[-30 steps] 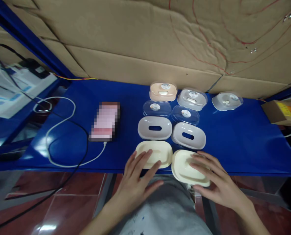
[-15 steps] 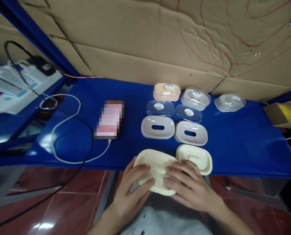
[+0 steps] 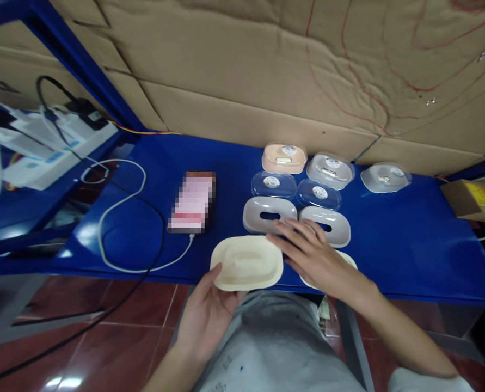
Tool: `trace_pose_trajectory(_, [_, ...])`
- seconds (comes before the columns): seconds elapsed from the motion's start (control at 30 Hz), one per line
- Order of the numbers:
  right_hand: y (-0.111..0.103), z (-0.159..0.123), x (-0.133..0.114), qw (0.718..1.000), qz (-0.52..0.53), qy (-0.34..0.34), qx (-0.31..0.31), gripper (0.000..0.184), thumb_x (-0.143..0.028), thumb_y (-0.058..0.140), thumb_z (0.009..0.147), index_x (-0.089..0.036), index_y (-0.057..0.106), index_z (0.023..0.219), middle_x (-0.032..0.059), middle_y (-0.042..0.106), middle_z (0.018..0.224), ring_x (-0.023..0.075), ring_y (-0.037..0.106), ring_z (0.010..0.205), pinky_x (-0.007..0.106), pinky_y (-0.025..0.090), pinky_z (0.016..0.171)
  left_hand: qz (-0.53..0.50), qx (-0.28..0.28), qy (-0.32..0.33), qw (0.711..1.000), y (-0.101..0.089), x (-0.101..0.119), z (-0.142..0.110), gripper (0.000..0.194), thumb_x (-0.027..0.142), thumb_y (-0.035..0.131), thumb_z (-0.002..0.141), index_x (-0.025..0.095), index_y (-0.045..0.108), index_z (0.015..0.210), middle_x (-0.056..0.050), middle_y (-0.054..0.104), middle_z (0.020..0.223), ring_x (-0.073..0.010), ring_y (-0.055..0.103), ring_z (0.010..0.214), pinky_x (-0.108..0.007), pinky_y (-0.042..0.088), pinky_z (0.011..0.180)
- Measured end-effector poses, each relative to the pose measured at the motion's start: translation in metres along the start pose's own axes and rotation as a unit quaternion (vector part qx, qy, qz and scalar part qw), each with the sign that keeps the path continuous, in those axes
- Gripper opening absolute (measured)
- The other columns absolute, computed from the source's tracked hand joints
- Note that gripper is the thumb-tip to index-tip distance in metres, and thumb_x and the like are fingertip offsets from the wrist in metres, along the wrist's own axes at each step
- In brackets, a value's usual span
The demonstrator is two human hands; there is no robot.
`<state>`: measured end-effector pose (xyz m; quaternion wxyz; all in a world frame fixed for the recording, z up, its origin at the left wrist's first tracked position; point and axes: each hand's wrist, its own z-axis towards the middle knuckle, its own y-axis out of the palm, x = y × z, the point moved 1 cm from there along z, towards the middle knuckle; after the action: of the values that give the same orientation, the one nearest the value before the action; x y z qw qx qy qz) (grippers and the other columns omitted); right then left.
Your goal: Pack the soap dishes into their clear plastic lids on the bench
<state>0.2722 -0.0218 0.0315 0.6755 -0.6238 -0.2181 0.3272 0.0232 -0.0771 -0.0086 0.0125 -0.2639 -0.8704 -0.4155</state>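
Note:
A cream, oval, shallow plastic tray [image 3: 246, 264] with a raised middle rests in my left hand [image 3: 209, 313]. The thumb lies over its near left rim and the fingers go beneath it. My right hand [image 3: 311, 253] is open, fingers stretched left above the table; one fingertip overlaps the tray's right rim, and I cannot tell if it touches. Below that hand, a second cream tray [image 3: 349, 258] is mostly hidden. Just beyond are two pale grey oval covers with slots, the left cover [image 3: 252, 209] and the right cover [image 3: 340, 231], both partly behind my fingers.
Two clear lids [image 3: 272, 185] with round stickers lie behind the covers. Farther back stand a peach lidded box [image 3: 283, 159] and two grey lidded boxes [image 3: 330, 171]. A phone [image 3: 193, 201] on a white cable lies left on the blue table [image 3: 409, 245]. Cardboard [image 3: 234, 71] backs it.
My right hand has let go of the cream tray and moved up and away over the covers. The tray now sits flatter in my left hand alone. The view has shifted slightly.

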Motion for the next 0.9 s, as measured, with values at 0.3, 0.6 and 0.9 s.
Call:
trace_pose_trajectory(0.3, [-0.004,0.032,0.025,0.997,0.028,0.007,0.077,0.035,-0.021,0.053,0.11,-0.021,0.066,0.142,0.0063,0.075,0.137,0.028,0.066,0.124,0.045,0.055,0.1,-0.03,-0.032,-0.013,0.999,0.001,-0.003,-0.001,0.049,0.038,0.055,0.108,0.024,0.057,0.155,-0.011,0.076,0.138,-0.0333,0.071,0.13,-0.057,0.05,0.12])
trace_pose_trajectory(0.6, [-0.014,0.011,-0.011,0.991,0.075,-0.113,0.02,0.036,-0.014,0.058,0.106,-0.017,0.067,0.14,0.0067,0.074,0.14,0.0248,0.066,0.128,0.044,0.055,0.103,0.036,-0.07,0.022,0.997,0.022,0.001,0.018,0.053,0.044,0.058,0.106,0.02,0.056,0.154,-0.014,0.079,0.13,-0.0294,0.076,0.118,-0.05,0.061,0.105])
trace_pose_trajectory(0.9, [-0.017,0.064,0.065,0.992,0.12,-0.015,0.037,0.042,-0.03,0.05,0.112,-0.025,0.057,0.153,0.0104,0.063,0.154,0.0276,0.057,0.145,0.053,0.048,0.118,0.09,-0.101,0.034,0.99,0.028,0.002,0.04,0.053,0.036,0.059,0.107,0.025,0.052,0.158,-0.01,0.079,0.131,-0.0316,0.071,0.129,-0.054,0.056,0.112])
